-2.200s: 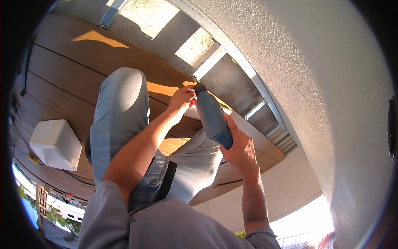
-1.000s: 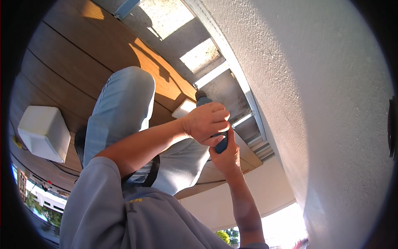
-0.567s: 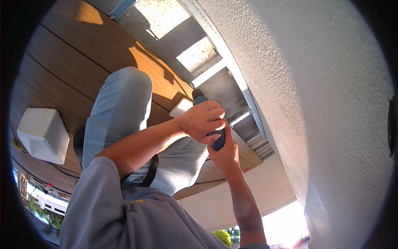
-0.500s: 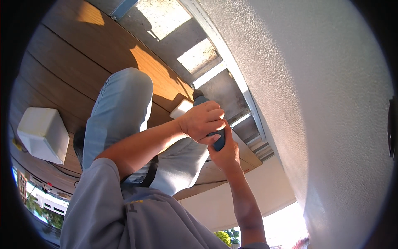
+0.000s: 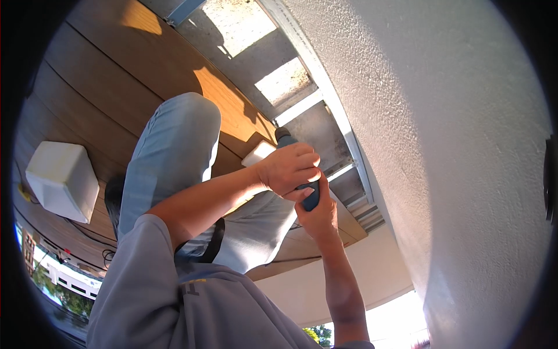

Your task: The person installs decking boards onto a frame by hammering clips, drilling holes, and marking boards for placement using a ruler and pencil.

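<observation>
A blue-grey cordless drill [image 5: 284, 139] with a black chuck is held in both my hands. My left hand [image 5: 289, 170] is wrapped over its body from above. Below it, my right hand [image 5: 318, 216] is closed around the drill's lower part, close against the left. The chuck points away from me at the edge of a wood-look deck board [image 5: 232, 113], beside a light metal joist [image 5: 299, 109]. The drill's tip and whatever it touches are too small to make out. My fingers hide much of the drill.
A textured white wall [image 5: 465, 145] rises on the right. Between it and the boards, metal framing [image 5: 325, 87] spans a bare concrete strip [image 5: 317, 131]. A white tapered block [image 5: 63, 181] stands at left; a smaller white piece [image 5: 258, 153] lies near the drill. My bent knee [image 5: 186, 122] is beside my left arm.
The view has shifted slightly, so the scene sits a little farther right. Both hands keep the same grip on the drill, and its chuck stays at the board's edge.
</observation>
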`<act>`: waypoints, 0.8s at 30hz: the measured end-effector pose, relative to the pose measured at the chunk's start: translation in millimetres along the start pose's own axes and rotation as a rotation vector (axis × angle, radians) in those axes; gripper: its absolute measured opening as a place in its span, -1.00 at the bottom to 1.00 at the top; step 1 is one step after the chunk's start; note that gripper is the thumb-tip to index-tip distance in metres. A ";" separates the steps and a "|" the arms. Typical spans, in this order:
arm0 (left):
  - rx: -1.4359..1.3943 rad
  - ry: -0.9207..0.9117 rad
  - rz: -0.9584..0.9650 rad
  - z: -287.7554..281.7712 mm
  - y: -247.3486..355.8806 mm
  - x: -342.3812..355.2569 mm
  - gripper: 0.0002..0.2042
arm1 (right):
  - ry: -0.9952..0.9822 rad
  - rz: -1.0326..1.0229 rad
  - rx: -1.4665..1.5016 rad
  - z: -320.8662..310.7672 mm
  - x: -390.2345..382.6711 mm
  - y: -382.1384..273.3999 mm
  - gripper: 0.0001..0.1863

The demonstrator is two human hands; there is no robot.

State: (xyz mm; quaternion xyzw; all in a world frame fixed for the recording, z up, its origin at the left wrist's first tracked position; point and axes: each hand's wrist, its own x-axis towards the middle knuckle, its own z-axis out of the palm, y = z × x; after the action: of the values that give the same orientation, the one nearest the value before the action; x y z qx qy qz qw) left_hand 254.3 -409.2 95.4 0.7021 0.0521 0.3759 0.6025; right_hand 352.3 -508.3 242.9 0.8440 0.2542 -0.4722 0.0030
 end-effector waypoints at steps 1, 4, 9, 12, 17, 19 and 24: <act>0.012 0.000 -0.009 -0.1 -0.8 0.3 -0.69 | 0.013 -0.023 -0.006 -1.0 0.5 -0.2 -0.17; 0.037 0.006 -0.014 -2.1 -1.4 2.2 -0.68 | -0.012 0.011 -0.022 -7.0 3.3 -8.7 -0.18; 0.185 -0.079 -0.072 -10.4 7.9 -0.2 -0.61 | 0.031 0.062 -0.110 -6.2 -3.0 -15.4 -0.19; 0.142 -0.138 -0.346 -31.5 50.7 2.0 -0.61 | 0.003 0.047 -0.083 -10.1 -13.8 -5.9 -0.20; -0.391 0.425 -1.317 -122.0 74.0 -15.8 -0.81 | 0.230 -0.104 0.048 -17.9 -83.6 8.5 -0.16; -0.464 0.452 -1.329 -163.5 80.1 -29.5 -0.79 | 0.234 0.091 0.308 -21.8 -130.7 -9.3 -0.17; -0.684 0.297 -1.172 -226.3 116.1 -32.2 -0.81 | 0.430 0.078 0.730 31.6 -257.8 -32.8 -0.45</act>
State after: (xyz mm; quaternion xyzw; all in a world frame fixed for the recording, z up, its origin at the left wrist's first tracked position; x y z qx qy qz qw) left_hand 53.6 -274.8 181.3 0.2700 0.3830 0.0761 0.8801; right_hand 203.5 -597.4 438.9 0.8780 0.0334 -0.3439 -0.3312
